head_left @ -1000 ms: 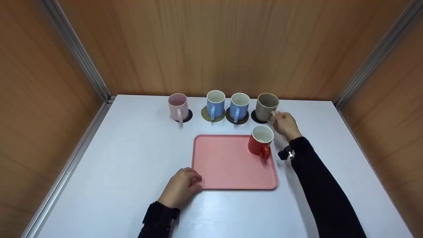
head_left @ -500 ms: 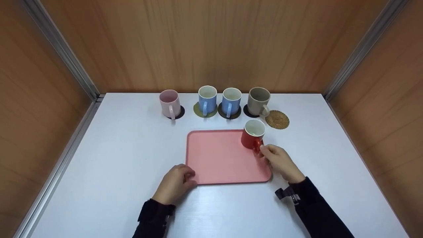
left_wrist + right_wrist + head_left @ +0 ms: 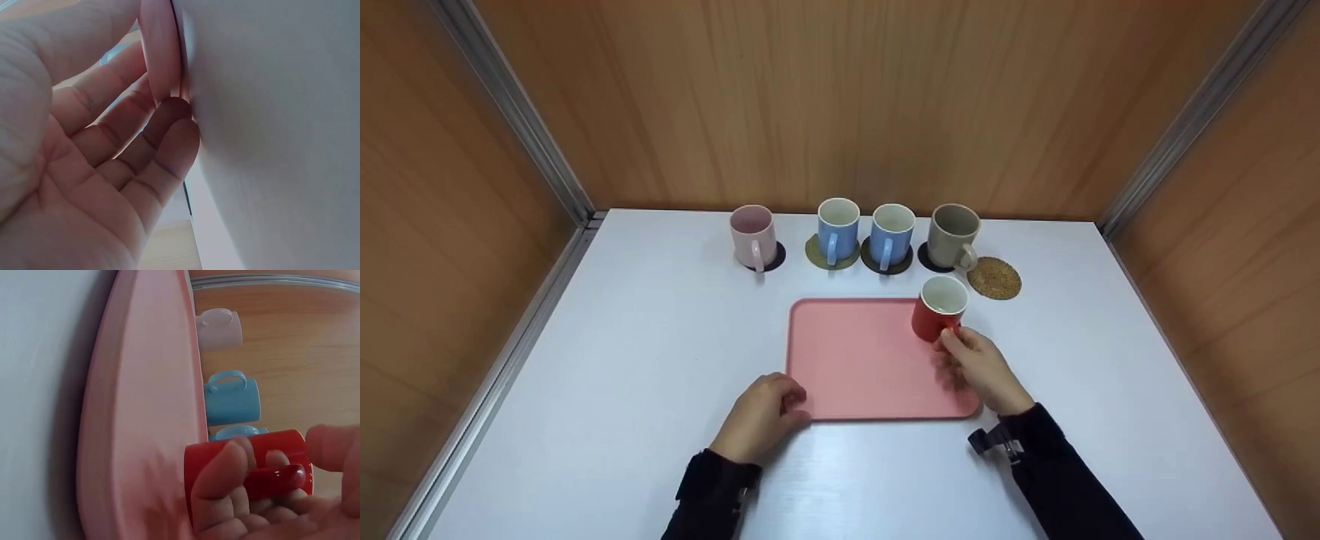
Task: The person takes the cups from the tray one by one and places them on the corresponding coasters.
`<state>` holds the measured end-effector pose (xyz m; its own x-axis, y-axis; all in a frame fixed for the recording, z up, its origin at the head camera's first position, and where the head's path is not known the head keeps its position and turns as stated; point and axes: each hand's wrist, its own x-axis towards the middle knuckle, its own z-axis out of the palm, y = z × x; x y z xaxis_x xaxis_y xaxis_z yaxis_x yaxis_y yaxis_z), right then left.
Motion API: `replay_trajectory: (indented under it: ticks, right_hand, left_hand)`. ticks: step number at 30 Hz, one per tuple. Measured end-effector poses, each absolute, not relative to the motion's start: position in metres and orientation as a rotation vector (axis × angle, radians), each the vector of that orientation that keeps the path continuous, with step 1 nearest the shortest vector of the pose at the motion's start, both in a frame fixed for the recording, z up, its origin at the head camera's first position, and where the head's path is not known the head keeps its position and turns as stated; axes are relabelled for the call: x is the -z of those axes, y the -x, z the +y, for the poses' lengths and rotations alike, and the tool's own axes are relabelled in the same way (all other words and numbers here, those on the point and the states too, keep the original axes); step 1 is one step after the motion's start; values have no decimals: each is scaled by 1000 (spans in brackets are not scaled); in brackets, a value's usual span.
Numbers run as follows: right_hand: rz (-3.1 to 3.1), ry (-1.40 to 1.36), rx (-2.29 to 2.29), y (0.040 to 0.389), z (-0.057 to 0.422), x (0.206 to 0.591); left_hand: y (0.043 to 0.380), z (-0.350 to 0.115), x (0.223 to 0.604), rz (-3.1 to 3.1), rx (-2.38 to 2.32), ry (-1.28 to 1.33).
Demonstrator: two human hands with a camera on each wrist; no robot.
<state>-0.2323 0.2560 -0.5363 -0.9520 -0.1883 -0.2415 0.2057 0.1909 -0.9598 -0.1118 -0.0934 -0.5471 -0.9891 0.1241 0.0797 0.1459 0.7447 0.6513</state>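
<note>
In the head view a red mug [image 3: 931, 322] with a white inside stands upright at the far right corner of a pink tray [image 3: 855, 360]. My right hand [image 3: 979, 367] is at its handle [image 3: 275, 481], fingers curled around it in the right wrist view, thumb near the rim. The handle is mostly covered by the hand in the head view. My left hand [image 3: 761, 416] holds the tray's near left corner; the left wrist view shows bent fingers [image 3: 180, 140] against the tray edge [image 3: 160, 50], with the thumb on its other side.
Behind the tray stand a pink mug [image 3: 753, 238], two blue mugs [image 3: 837, 229] and a grey-beige mug [image 3: 950, 241], all on round coasters. A woven brown coaster [image 3: 994, 278] lies bare to their right. Wooden panels [image 3: 840, 97] enclose the white table [image 3: 660, 315] on three sides.
My right hand has come from the grey-beige mug's handle, nearer to me, to the red mug's handle and curled round it, uncovering the woven coaster. My left hand stays at the tray corner.
</note>
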Motion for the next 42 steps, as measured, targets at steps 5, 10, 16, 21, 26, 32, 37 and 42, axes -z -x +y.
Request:
replay_trajectory:
  ticks: [5, 10, 16, 21, 26, 32, 37, 42]
  right_hand:
    - [2070, -51, 1897, 231, 252, 539]
    - [2027, -104, 1993, 224, 263, 530]
    - [2052, -92, 2121, 228, 294, 501]
    - [2102, -165, 2183, 249, 325, 492]
    - [2154, -273, 2126, 277, 349, 498]
    - [2157, -336, 2091, 308, 345, 508]
    - [2116, -314, 2098, 332, 332, 514]
    - [2049, -313, 2096, 350, 329, 524]
  left_hand:
    - [113, -94, 548, -2895, 1080, 244]
    - [113, -94, 548, -2909, 1086, 227]
    - [113, -96, 547, -2901, 1093, 224]
    - [113, -96, 547, -2918, 1094, 215]
    - [113, -94, 548, -2920, 1104, 214]
    - [112, -96, 546, -2907, 1109, 208]
    - [113, -96, 546, -2917, 1112, 204]
    - [112, -94, 548, -2925, 1110, 210]
